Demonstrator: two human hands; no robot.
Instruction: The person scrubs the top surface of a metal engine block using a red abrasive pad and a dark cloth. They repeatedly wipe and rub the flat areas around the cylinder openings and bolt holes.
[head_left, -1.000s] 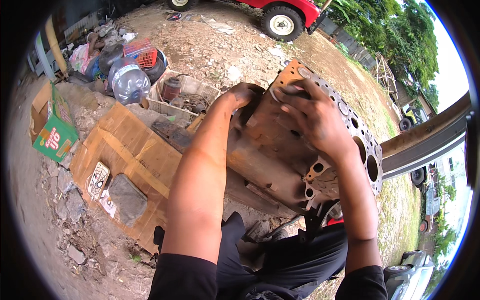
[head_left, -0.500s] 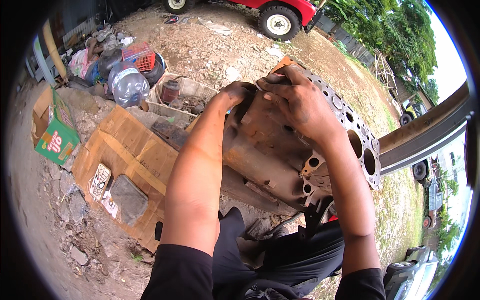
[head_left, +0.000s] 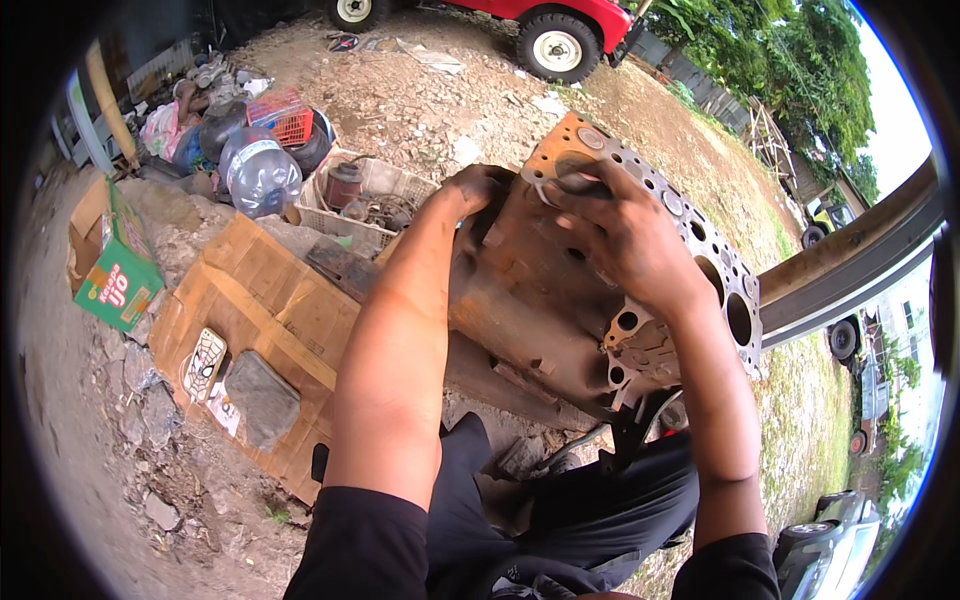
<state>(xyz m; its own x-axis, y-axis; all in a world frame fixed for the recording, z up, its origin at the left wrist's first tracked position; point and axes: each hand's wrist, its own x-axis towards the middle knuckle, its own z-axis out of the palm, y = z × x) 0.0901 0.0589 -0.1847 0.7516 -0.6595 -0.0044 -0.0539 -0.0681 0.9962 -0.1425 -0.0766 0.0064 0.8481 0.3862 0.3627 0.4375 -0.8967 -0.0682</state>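
Note:
A rusty engine block [head_left: 530,315] lies tilted in front of me, its flat, bored face turned up and to the right. My left hand [head_left: 480,190] is at the block's far left end, with its blackened fingers hidden in shadow against the metal. Over the far upper edge of the block, my right hand [head_left: 630,225] is bent with curled, dirty fingers. A small greyish edge shows at its fingertips, too small to name. An orange-brown rust patch [head_left: 560,140] covers the far corner of the flat face beside these fingers.
Cardboard [head_left: 255,310] on the left bears a phone [head_left: 205,360] and a dark flat slab [head_left: 262,400]. Beyond it stand a green box [head_left: 120,265], a large clear bottle [head_left: 258,172] and a crate of parts [head_left: 395,235]. A metal beam [head_left: 850,245] runs along the right. A red vehicle [head_left: 590,20] is parked behind.
My right hand has shifted slightly right and nearer, drawing back from the block's far corner and uncovering more of the rusty patch. My left hand has stayed at the block's end.

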